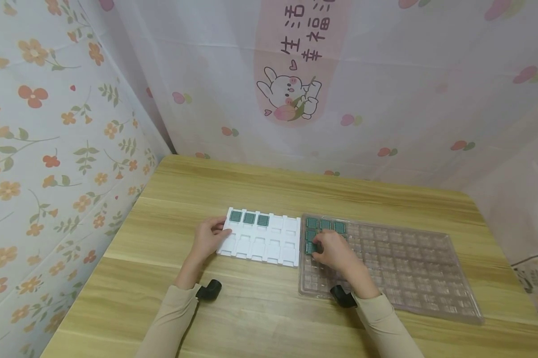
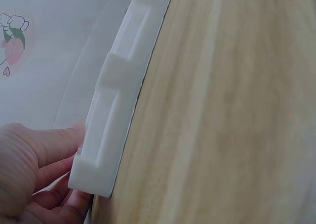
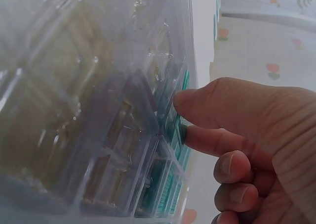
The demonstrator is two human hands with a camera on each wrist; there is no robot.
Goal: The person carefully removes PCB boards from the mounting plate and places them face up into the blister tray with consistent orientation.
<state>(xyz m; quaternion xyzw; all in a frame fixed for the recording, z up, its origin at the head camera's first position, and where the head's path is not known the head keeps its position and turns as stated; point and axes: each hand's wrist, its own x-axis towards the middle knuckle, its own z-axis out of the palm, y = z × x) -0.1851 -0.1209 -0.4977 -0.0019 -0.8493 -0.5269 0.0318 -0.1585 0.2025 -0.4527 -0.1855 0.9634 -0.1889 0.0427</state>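
Both forearms stretch forward, the right hand (image 1: 336, 251) angled down over the clear tray (image 1: 412, 268), the left hand (image 1: 208, 237) at the white tray's (image 1: 260, 243) left end — the green board (image 1: 310, 248) lies third down the clear tray's left column, beneath the right fingertips — right grip pinched on it, left grip clamped on the white tray's edge

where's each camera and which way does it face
Head: worn on the head, facing forward and down at white tray and clear tray; left hand, right hand, sleeves show.
Left wrist: worn there, facing the white tray's edge; that hand shows.
Right wrist: worn there, facing the clear tray; that hand shows.
Head and right wrist share green pieces.
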